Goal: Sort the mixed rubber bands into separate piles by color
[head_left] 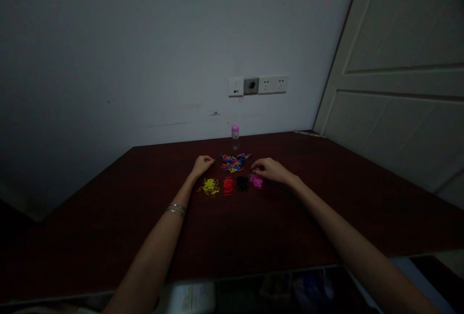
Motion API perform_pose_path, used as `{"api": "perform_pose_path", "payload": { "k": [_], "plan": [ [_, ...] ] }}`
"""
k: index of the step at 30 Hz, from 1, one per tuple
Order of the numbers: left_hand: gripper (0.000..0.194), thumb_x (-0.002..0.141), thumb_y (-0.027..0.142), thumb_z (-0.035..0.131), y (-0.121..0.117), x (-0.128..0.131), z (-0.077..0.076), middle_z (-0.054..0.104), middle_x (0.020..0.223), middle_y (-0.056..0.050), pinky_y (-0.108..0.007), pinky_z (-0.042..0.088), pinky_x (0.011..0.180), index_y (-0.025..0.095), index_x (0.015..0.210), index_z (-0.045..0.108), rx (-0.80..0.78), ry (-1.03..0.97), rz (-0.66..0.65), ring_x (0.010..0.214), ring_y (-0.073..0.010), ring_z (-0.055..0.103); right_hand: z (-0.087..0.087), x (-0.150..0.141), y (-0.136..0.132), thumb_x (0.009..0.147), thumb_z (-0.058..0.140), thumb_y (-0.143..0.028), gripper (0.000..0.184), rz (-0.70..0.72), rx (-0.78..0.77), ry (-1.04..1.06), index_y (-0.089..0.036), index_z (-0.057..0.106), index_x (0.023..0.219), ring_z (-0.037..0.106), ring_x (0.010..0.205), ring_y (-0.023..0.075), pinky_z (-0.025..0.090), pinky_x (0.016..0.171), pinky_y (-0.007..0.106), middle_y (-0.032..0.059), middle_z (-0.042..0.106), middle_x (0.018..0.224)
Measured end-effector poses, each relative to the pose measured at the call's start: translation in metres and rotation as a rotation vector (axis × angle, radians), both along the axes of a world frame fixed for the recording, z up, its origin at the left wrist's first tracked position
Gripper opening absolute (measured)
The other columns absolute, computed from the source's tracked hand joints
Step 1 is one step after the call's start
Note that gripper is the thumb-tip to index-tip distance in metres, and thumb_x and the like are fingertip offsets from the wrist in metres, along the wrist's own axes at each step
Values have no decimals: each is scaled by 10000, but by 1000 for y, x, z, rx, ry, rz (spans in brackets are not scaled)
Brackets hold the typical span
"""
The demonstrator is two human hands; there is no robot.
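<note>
My left hand [203,165] rests on the table left of a mixed heap of coloured rubber bands [232,163]. Its fingers are closed, and anything within them is too small to make out. Just above the pink rubber bands [256,181] is my right hand [270,169], its fingers curled and fingertips drawn together. Whether a band sits between those fingertips is unclear. In a row nearer me lie separate piles: yellow rubber bands [210,186], red rubber bands [228,186] and black rubber bands [242,184], with the pink ones at the right end.
Behind the mixed heap stands a clear bottle with a pink cap [235,137]. A few loose red bands [231,204] lie on the dark red table [275,227]. Wall sockets [272,84] are above its back edge, and a white panelled door [398,82] is at the right.
</note>
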State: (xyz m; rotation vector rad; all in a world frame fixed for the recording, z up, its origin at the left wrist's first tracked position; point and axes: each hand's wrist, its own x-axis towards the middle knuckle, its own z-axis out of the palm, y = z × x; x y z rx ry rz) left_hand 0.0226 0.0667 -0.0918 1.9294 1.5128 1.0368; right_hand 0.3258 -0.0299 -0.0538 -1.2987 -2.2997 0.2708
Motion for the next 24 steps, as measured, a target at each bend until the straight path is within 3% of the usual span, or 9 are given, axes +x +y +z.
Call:
{"api": "perform_pose_path", "payload": {
  "k": [5,13,24],
  "plan": [
    [328,671,422,540,2,-2,-5,507,472,17,-216,319,498,113,683,650,40,-19,-13,476,-106,442,-1,-6,25,711,575,-154,175,82,16,7,-199,676,847,578,805,157,404,689,234,41,652,912],
    [316,672,421,544,2,-4,-6,497,476,19,-211,313,492,124,693,647,41,-29,0,482,-107,443,-16,-26,59,668,550,-52,253,115,-93,48,-159,608,890,573,722,123,404,638,204,28,650,831],
    [308,646,415,553,-4,-1,-2,509,467,15,-212,301,478,127,688,654,17,-49,36,469,-110,443,-26,-33,70,700,503,-44,211,139,-100,-2,-145,602,856,549,687,118,381,628,202,27,627,760]
  ]
}}
